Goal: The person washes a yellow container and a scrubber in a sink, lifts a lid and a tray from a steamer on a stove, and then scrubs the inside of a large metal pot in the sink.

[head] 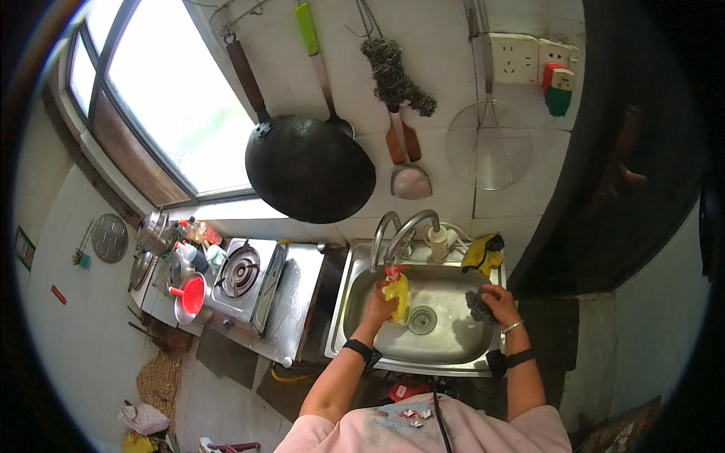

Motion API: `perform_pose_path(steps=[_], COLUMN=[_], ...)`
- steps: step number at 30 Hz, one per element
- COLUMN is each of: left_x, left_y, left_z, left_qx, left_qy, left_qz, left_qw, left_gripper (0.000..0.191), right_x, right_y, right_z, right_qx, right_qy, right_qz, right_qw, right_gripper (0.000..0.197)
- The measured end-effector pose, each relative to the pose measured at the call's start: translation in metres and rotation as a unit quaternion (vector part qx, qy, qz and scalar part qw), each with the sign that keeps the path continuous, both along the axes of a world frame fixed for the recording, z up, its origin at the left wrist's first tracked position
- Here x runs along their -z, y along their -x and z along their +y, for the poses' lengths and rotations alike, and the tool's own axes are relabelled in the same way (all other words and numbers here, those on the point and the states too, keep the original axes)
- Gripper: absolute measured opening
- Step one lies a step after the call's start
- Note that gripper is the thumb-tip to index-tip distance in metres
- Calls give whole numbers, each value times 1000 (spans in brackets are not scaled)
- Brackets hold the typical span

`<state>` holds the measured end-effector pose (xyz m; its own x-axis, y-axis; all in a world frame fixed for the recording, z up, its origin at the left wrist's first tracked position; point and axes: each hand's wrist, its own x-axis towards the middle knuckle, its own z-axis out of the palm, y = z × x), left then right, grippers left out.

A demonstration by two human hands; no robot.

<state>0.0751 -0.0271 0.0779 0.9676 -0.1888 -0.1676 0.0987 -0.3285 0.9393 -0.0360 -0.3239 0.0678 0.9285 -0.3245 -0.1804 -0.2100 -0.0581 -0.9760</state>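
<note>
My left hand (380, 307) grips a yellow plastic bottle (401, 299) with a red cap, held upright over the left side of a stainless steel sink (391, 351). At the sink's right side, my right hand (500, 304) pinches a dark grey scouring pad (479, 307). The two hands are apart, with the drain strainer (422, 320) showing between them. Just behind the bottle, a curved chrome faucet (416, 218) arches over the basin. Whether any liquid leaves the bottle cannot be seen.
Yellow-and-black gloves (481, 255) and a white pump bottle (438, 243) sit on the sink's back ledge. Left stands a gas stove (243, 272), beside a red ladle (193, 295) in a metal bowl. A wok (310, 170) and a wire strainer (490, 146) hang on the wall.
</note>
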Motion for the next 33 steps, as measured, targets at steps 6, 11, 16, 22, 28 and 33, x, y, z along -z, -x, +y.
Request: perform_pose_path(steps=[6,11,16,22,28,33], left_x=[31,58,49,32,20,15], left_y=[14,12,13,30,39,27], left_z=[13,38,39,32,27,31], left_qx=[45,25,48,47,-42,-75], left_qy=[-185,-354,-379,-445,-365,-75], left_qz=[-17,-65,-78,-83,-236,-15], left_qw=[982,933,921,890,900,994], left_gripper=[47,39,38,39,32,26], right_x=[27,28,34,50,52,72], right_y=[-26,-40,-46,-49,-59,-62], right_z=[-3,1,19,62,114,113], right_qx=[-3,-35,-55,-102,-47,-297], right_qy=[-30,42,21,-11,-31,267], right_qz=[-28,-33,-17,31,8,20], right_qw=[999,998,998,994,998,917], right_gripper=[34,36,37,39,35,36])
